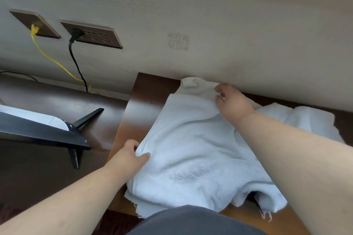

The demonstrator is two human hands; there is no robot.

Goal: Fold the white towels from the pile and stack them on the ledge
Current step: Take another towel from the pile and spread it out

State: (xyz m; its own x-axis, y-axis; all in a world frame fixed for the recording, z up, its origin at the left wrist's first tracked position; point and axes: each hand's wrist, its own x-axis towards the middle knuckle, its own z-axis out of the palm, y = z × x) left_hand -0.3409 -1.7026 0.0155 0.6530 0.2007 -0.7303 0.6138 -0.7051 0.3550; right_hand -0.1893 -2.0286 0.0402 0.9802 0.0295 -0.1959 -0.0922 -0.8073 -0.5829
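Dark shirt (pixel 193 219) at 6 o'clock, both hands on a white towel (pixel 191 149) spread over the brown ledge (pixel 150 91).

Left hand (pixel 131 155) at approx 8 o'clock pinches the towel's near-left edge, thumb on top. Right hand (pixel 232 101) up at 1 o'clock has fingers curled on the far corner by the wall (pixel 191 25). More white towel (pixel 305 118) lies bunched at 3 o'clock, touching the first one. Imo the step is squaring it up before a fold: pull both corners taut, get the edges straight w/ the ledge, smooth the middle wrinkles, then fold. No containers in view tbh, so nothing to report there. TV foot (pixel 57 133) and sockets (pixel 91 34) off at 9-10 o'clock.
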